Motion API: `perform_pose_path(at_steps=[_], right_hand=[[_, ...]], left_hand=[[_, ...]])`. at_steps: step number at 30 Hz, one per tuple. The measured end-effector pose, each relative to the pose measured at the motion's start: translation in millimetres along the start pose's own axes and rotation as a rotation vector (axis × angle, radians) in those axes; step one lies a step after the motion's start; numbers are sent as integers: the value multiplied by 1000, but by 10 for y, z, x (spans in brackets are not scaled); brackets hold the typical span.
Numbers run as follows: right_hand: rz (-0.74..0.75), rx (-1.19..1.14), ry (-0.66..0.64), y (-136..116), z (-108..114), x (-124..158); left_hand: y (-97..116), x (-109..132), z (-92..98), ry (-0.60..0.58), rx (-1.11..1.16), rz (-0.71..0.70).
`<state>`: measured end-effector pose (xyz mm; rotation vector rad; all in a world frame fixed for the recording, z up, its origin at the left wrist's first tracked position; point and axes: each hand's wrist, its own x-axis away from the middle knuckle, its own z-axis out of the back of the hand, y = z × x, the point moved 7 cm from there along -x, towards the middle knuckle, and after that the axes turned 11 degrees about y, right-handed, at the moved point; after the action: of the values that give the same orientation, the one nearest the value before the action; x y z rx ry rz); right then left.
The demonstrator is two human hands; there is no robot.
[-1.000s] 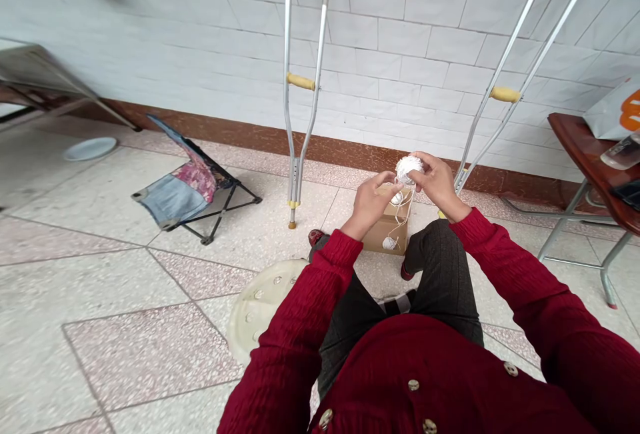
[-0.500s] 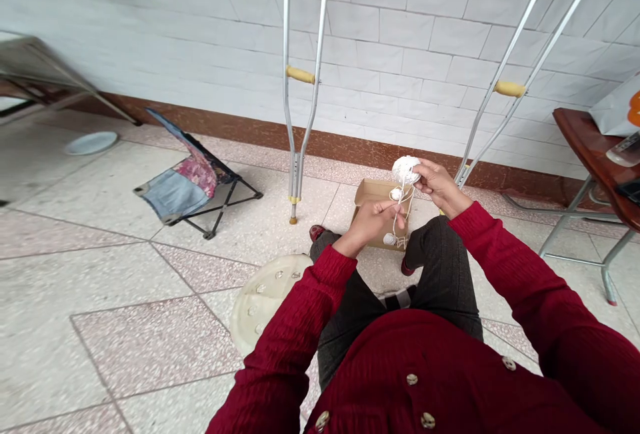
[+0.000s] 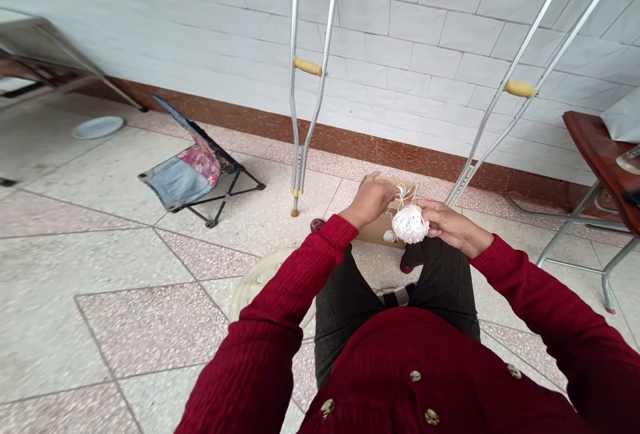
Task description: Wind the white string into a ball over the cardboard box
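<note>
My right hand [image 3: 449, 226] grips the right side of a ball of white yarn [image 3: 410, 224], held above my knees. My left hand [image 3: 371, 201] is closed, with its fingertips pinching loose white yarn [image 3: 400, 202] just beyond the ball. A small white clump [image 3: 401, 191] shows at those fingertips; whether it is gripped or behind them I cannot tell. Below both hands an open cardboard box [image 3: 373, 231] rests on the floor between my feet, largely covered by the hands and yarn. Inside it lies another small white ball [image 3: 390, 236].
Two metal crutches, one left [image 3: 299, 167] and one right [image 3: 480, 137], lean on the tiled wall. A folding stool [image 3: 185, 177] stands left, with a plate [image 3: 99, 127] behind it. A pale round plastic lid or stool top [image 3: 245, 297] is beside my leg. A brown table [image 3: 590, 147] stands right.
My right hand has brought the yarn ball down and nearer to me. My left hand has moved up and away, to the far side of the ball.
</note>
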<state>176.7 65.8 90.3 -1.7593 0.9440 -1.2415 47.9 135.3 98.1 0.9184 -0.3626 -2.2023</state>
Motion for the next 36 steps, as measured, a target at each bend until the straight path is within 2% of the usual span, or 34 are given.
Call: perform_pose_path(at_steps=[2, 5, 8, 10, 12, 14, 17, 20, 23, 25, 27, 32, 34, 36], right_hand=[[17, 17, 38, 70, 39, 33], [17, 67, 97, 205, 117, -18], [18, 122, 269, 307, 309, -234], [55, 99, 415, 263, 470, -419], [106, 27, 492, 121, 576, -585], [144, -73, 470, -76, 584, -703], [172, -192, 354, -352, 450, -749], [200, -220, 277, -478, 273, -687], [298, -180, 312, -494, 191, -602], [361, -165, 385, -487, 200, -549], [340, -197, 406, -469, 194, -509], [157, -257, 162, -498, -11, -320], [131, -204, 73, -485, -60, -216], [97, -129, 10, -396, -70, -154]], left_hand=[[-4, -129, 89, -9, -80, -51], [0, -291, 228, 14, -112, -51], [143, -379, 304, 37, -114, -74], [289, -380, 296, 37, -111, -102], [379, -336, 258, 33, -85, -73], [361, -258, 204, 12, -19, 44], [263, -110, 146, -34, 200, 264], [318, -24, 172, -45, 466, 339], [446, 4, 204, -61, 576, 359], [498, 17, 184, -78, 572, 361], [475, 37, 139, -70, 531, 356], [186, 128, -72, -83, 390, 323], [56, 106, -65, -37, 343, 318], [7, 14, 23, 15, 295, 263]])
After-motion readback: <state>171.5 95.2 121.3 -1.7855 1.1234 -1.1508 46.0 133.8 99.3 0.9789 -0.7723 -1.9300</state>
